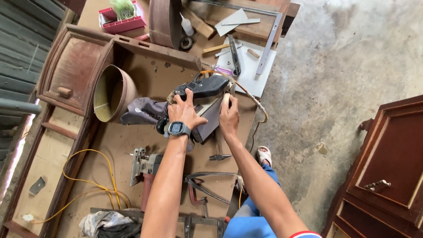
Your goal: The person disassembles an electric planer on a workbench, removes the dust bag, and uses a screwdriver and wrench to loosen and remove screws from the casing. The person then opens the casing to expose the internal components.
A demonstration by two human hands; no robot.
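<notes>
Left hand (184,113): nearest, watch on wrist, fingers wrapped round the sander (200,94) handle. Right hand (229,115): fingers pressed flat on the sander's front end. Sander sits mid-desk (119,141), dust bag (143,111) trailing left.

Risks, judged: cord (255,101) looping off the desk edge may snag and jerk the tool; right fingers near the belt may slip into it; jigsaw (145,167) and yellow cable (88,176) crowd the elbows.

Packages: red rectangular box (121,22), far left corner, green item inside. Labels: small pale emblem on the bag.

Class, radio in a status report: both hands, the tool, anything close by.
Left hand gripping sander handle. Right hand flat against its side. Hammer and jigsaw close beside.
</notes>
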